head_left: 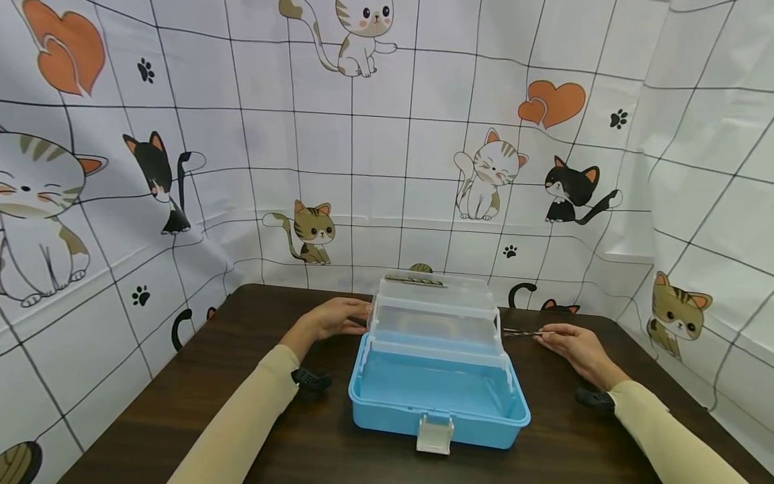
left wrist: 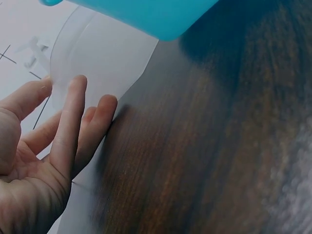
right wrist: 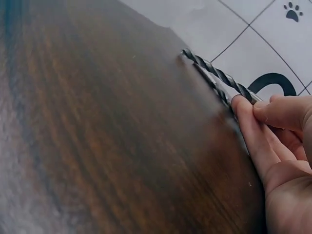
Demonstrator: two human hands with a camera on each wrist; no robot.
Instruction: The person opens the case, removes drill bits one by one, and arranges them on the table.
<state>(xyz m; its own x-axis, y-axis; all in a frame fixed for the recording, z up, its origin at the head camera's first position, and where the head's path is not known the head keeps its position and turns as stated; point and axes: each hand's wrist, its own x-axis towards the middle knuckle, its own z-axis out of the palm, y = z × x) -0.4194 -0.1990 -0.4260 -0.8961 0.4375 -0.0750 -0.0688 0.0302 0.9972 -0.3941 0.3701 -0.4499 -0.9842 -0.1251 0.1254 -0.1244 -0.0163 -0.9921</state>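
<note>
So the drill bit (right wrist: 219, 77) was over on the right side of the table (head_left: 314, 444), pinched in the right hand (head_left: 574, 346) with its fluted end pointing toward the open lid (head_left: 438, 326). Thumb and fingertips were clamped together on the back end, which honestly seemed the right spot: smooth, and away from the edges. My guess was a light, stiff, fairly slick metal thing, not likely to break but easy to spin in a loose pinch.

The right wrist view showed the spiral nicely, plus a dark matching one just below. Couldn't tell if that was a second bit or a reflection; from the head it was basically a thin streak.

Only the head view caught another bit (head_left: 416, 281) by the lid's far edge, and I couldn't tell if it was on the plastic or behind it. Same view had the whole blue box (head_left: 381, 413) with its white latch (head_left: 434, 433) hanging in front.

The left hand (head_left: 332, 319) was at the lid's other side. Its wrist view had the fingers spread apart, fingertips up against the cloudy plastic.
</note>
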